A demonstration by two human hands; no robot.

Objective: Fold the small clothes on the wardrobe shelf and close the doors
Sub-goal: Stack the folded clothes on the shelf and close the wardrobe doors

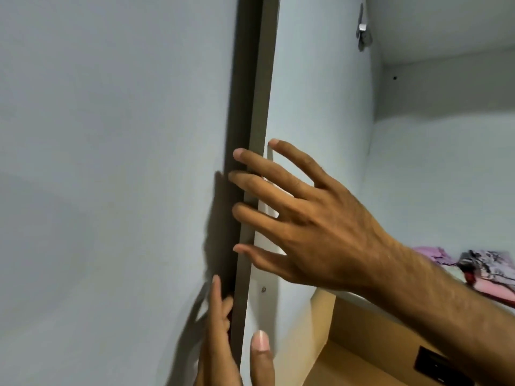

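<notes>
my left grip [220,352] pinches wardrobe door [320,93] edge | my right grip [303,218] wide, fingers spread on that edge | clothes [487,271] right of door

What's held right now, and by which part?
Left hand grips the wardrobe door by its free edge, low down; right hand lies open across that edge.
</notes>
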